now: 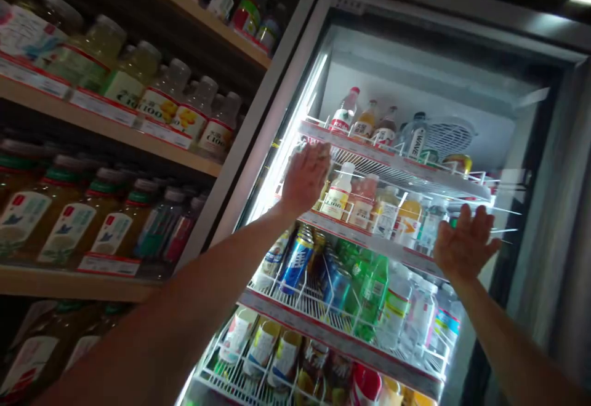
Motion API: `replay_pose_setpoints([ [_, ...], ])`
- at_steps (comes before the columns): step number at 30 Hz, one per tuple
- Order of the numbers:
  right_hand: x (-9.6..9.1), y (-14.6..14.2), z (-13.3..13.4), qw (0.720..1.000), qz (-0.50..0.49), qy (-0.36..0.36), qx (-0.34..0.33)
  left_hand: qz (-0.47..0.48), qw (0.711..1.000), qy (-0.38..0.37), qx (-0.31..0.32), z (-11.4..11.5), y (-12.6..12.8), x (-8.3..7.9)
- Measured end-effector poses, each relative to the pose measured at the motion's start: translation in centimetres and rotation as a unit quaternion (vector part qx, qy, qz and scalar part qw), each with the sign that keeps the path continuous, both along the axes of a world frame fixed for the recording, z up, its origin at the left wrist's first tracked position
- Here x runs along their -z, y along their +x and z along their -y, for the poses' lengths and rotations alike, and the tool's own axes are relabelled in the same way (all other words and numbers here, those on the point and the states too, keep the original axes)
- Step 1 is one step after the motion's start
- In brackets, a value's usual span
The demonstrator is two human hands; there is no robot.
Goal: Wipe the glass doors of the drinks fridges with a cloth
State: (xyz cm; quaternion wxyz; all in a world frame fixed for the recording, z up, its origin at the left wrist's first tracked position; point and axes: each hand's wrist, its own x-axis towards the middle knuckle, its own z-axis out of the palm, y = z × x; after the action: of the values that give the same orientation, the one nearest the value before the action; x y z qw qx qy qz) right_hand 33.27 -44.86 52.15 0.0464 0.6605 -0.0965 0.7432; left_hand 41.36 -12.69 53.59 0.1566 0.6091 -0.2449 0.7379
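Observation:
Both my arms reach up toward a lit drinks cooler. My left hand is raised with fingers stretched out, holding nothing, before the left end of the cooler's upper shelves. To the right, my right hand is likewise empty, its fingers spread. Whether either palm touches the cooler's glass I cannot tell. Between the hands stand a white-capped juice bottle and an orange drink bottle on a wire shelf. Below are a blue can and a green bottle.
Wooden shelves on the left carry rows of juice bottles and larger amber bottles. A red-capped bottle and a dark-capped water bottle stand on the cooler's top rack. The cooler's metal frame rises beside the shelves.

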Motion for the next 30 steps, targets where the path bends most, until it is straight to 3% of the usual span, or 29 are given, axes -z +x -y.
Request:
replay_pose_setpoints([
  [2, 0.0, 0.1, 0.2, 1.000, 0.001, -0.001, 0.003, -0.019, 0.997, -0.070, 0.002, -0.2, 0.3, -0.4],
  [3, 0.0, 0.1, 0.2, 1.000, 0.000, 0.000, 0.005, -0.020, 0.998, -0.064, 0.002, 0.3, 0.2, -0.1],
  [7, -0.1, -0.1, -0.1, 1.000, -0.014, 0.011, 0.013, 0.020, 0.993, 0.113, -0.012, 3.3, -0.7, 2.2],
  [9, -0.1, -0.3, -0.4, 1.000, -0.014, 0.016, 0.009, 0.034, 0.984, 0.172, -0.021, 3.2, -0.7, 2.6],
  [11, -0.1, -0.4, -0.7, 1.000, -0.007, 0.019, 0.002, 0.020, 0.990, 0.136, -0.025, 1.6, -0.4, 2.1],
  [14, -0.1, -0.4, -1.0, 1.000, 0.000, 0.019, -0.003, -0.033, 0.999, -0.021, -0.021, -1.3, 0.2, 0.8],
  [17, -0.1, -0.4, -0.9, 1.000, 0.001, 0.026, -0.008, -0.053, 0.996, -0.067, -0.017, -1.2, 0.0, 1.0],
  [21, 0.0, -0.4, -0.9, 1.000, -0.001, 0.018, -0.012, -0.019, 0.996, 0.085, -0.017, 2.0, -1.0, 3.1],
  [24, 0.0, -0.6, -1.1, 1.000, -0.015, 0.025, -0.010, -0.001, 0.985, 0.169, -0.021, 1.6, -0.7, 3.1],
  [26, 0.0, -0.7, -1.2, 0.999, -0.026, 0.035, -0.004, -0.008, 0.994, 0.110, -0.018, -0.2, 0.0, 2.1],
  [28, -0.1, -0.7, -1.3, 0.998, -0.036, 0.042, 0.002, -0.020, 1.000, -0.002, -0.011, -2.0, 0.8, 0.7],
  [30, -0.2, -0.7, -1.2, 0.998, -0.042, 0.045, 0.008, -0.022, 0.997, -0.077, -0.001, -2.4, 1.1, -0.2],
])
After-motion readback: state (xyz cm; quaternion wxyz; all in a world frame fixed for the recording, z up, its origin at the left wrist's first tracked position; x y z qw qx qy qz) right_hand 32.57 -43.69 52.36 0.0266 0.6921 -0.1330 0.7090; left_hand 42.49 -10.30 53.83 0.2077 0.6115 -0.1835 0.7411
